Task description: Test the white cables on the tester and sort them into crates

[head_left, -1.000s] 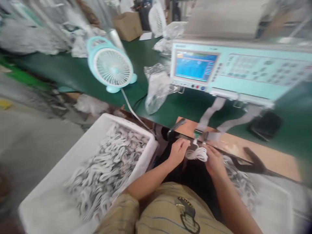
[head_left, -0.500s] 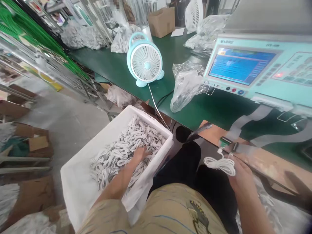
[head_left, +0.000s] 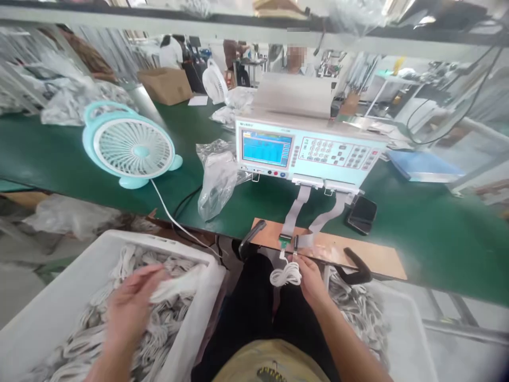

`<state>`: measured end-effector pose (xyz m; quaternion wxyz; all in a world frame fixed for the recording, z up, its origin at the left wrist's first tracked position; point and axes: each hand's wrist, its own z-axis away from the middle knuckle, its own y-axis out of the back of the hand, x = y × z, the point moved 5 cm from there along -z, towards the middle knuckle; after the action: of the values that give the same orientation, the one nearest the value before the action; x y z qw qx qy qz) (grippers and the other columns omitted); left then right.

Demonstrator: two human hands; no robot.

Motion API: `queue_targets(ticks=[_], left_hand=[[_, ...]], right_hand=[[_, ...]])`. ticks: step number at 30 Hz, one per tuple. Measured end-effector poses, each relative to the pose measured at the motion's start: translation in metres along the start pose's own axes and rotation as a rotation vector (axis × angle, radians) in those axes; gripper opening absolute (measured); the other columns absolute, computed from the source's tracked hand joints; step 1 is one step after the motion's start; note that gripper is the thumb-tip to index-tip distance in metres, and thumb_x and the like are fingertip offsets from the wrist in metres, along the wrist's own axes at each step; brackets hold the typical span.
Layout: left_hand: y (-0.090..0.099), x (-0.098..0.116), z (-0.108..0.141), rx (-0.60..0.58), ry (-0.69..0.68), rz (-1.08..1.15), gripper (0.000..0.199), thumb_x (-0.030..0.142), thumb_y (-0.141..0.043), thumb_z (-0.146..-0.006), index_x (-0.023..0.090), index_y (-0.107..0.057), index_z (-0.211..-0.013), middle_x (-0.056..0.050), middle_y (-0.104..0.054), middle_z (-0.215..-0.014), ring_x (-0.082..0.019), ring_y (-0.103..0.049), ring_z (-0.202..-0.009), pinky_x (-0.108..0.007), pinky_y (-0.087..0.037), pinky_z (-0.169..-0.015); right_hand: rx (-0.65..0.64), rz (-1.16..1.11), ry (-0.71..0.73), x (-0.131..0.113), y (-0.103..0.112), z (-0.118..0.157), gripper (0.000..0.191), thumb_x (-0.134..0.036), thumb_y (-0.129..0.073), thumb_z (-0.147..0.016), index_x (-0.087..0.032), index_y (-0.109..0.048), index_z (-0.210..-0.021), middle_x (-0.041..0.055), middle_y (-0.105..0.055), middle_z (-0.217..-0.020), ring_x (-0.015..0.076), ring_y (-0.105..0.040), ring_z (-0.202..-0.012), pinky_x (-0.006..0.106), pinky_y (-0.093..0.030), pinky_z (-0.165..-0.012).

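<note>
Head view: right hand (head_left: 312, 278) pinches a coiled white cable (head_left: 285, 274) by its plug end at the tabletop's (head_left: 445, 254) near edge, one end apparently already in the green board (head_left: 283, 244), the other near the dark connector (head_left: 296, 243), seating unclear. Left hand (head_left: 129, 307) is blurred by a white bundle (head_left: 178, 285) over the left bin (head_left: 159, 240), can't tell if gripping. Many coils sit there, more in the right bin (head_left: 413, 323), finished share unclear.
</note>
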<state>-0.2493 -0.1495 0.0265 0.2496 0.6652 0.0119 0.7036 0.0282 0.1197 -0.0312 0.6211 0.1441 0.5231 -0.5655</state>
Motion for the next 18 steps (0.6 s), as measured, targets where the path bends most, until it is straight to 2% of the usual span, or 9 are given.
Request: queue_targets(ticks=[2,4,6,8,10,12,15,18], left_hand=[[-0.069,0.02,0.024,-0.336,0.129,0.148,0.033,0.045,-0.065,-0.065,0.019,-0.059,-0.084,0.003,-0.058,-0.051,-0.011,-0.05,-0.041,-0.021,-0.039,-0.041],[-0.14,0.031,0.048,-0.633,0.181,0.176,0.036,0.048,-0.061,-0.067,0.014,-0.06,-0.078,0.002,-0.055,-0.043,-0.009,-0.044,-0.034,-0.019,-0.031,-0.034],[-0.196,0.032,0.063,-0.795,0.223,0.182,0.043,0.055,-0.055,-0.07,0.013,-0.06,-0.075,0.0,-0.054,-0.04,-0.009,-0.04,-0.029,-0.018,-0.025,-0.031],[-0.236,0.03,0.072,-0.89,0.257,0.202,0.048,0.059,-0.051,-0.071,0.012,-0.06,-0.075,-0.001,-0.054,-0.038,-0.01,-0.039,-0.027,-0.019,-0.025,-0.03],[-0.258,0.031,0.076,-0.935,0.269,0.236,0.048,0.059,-0.052,-0.07,0.012,-0.059,-0.071,-0.001,-0.053,-0.038,-0.01,-0.041,-0.028,-0.02,-0.028,-0.031],[-0.267,0.034,0.078,-0.939,0.255,0.262,0.046,0.057,-0.055,-0.069,0.012,-0.058,-0.064,-0.002,-0.052,-0.036,-0.01,-0.041,-0.028,-0.02,-0.029,-0.032],[-0.268,0.038,0.081,-0.906,0.218,0.272,0.04,0.051,-0.059,-0.068,0.012,-0.057,-0.057,-0.001,-0.051,-0.035,-0.01,-0.041,-0.029,-0.02,-0.028,-0.033],[-0.265,0.038,0.087,-0.864,0.211,0.278,0.034,0.046,-0.063,-0.066,0.012,-0.058,-0.059,0.002,-0.051,-0.038,-0.009,-0.042,-0.032,-0.019,-0.029,-0.035]], right_hand=[[-0.021,-0.01,0.001,0.001,0.0,0.001,0.026,-0.04,-0.073,-0.065,-0.015,-0.069,-0.072,0.001,-0.061,-0.06,0.0117,-0.05,-0.051,0.023,-0.037,-0.049],[-0.047,-0.017,0.009,0.002,-0.001,0.001,0.027,-0.042,-0.071,-0.067,-0.015,-0.069,-0.074,0.0009,-0.061,-0.06,0.0117,-0.049,-0.051,0.023,-0.036,-0.049],[-0.065,-0.02,0.028,0.003,-0.001,-0.001,0.028,-0.042,-0.07,-0.068,-0.016,-0.068,-0.075,0.0003,-0.06,-0.059,0.0113,-0.049,-0.05,0.023,-0.035,-0.049],[-0.067,-0.023,0.049,0.004,-0.001,-0.002,0.028,-0.043,-0.069,-0.069,-0.016,-0.068,-0.074,-0.0002,-0.06,-0.058,0.0113,-0.048,-0.049,0.023,-0.035,-0.049],[-0.047,-0.025,0.081,0.003,-0.002,-0.001,0.029,-0.044,-0.07,-0.067,-0.016,-0.067,-0.072,-0.0001,-0.059,-0.057,0.0119,-0.049,-0.05,0.024,-0.036,-0.051],[-0.027,-0.017,0.126,0.001,-0.003,-0.001,0.03,-0.044,-0.07,-0.065,-0.015,-0.066,-0.068,0.0003,-0.059,-0.056,0.0121,-0.049,-0.051,0.024,-0.036,-0.053],[-0.006,-0.007,0.163,-0.001,-0.003,-0.001,0.032,-0.045,-0.069,-0.065,-0.014,-0.063,-0.063,-0.0004,-0.055,-0.054,0.0105,-0.045,-0.048,0.024,-0.033,-0.051],[0.0,-0.008,0.15,-0.003,-0.002,-0.002,0.033,-0.046,-0.068,-0.065,-0.014,-0.058,-0.061,-0.003,-0.049,-0.05,0.0083,-0.038,-0.045,0.023,-0.028,-0.047]])
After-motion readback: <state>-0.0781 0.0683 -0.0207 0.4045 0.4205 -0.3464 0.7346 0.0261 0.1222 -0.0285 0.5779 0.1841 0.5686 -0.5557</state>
